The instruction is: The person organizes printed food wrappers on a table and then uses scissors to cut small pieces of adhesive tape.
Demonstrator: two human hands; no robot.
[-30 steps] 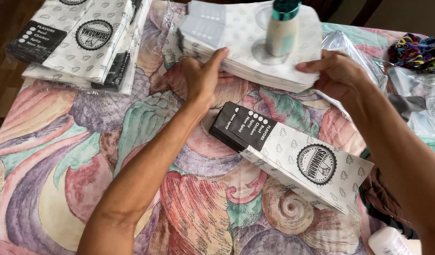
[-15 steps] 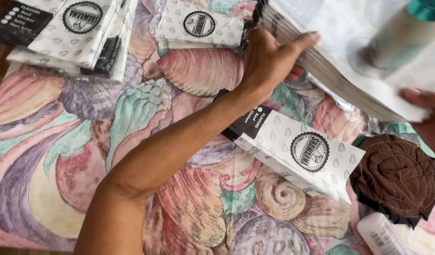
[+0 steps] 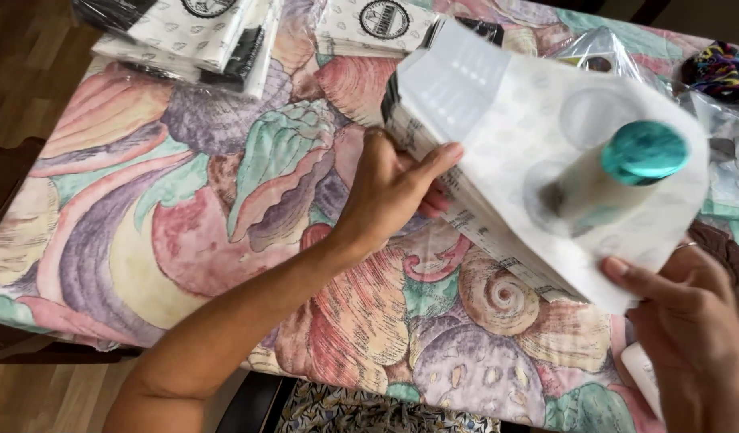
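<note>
A shell-patterned desk carries bag bundles at its far edge. Above it a thick stack of white bags, a teal-capped bottle standing on top, is lifted. Left hand fingers clasp its side; right hand fingers grip its near corner.

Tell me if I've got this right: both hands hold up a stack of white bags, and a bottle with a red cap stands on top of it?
Nearly. The cap is teal, not red, as the head view shows. The rest holds: the left hand and right hand hold the stack of white bags by its edges, and the bottle stands on top of it.
</note>
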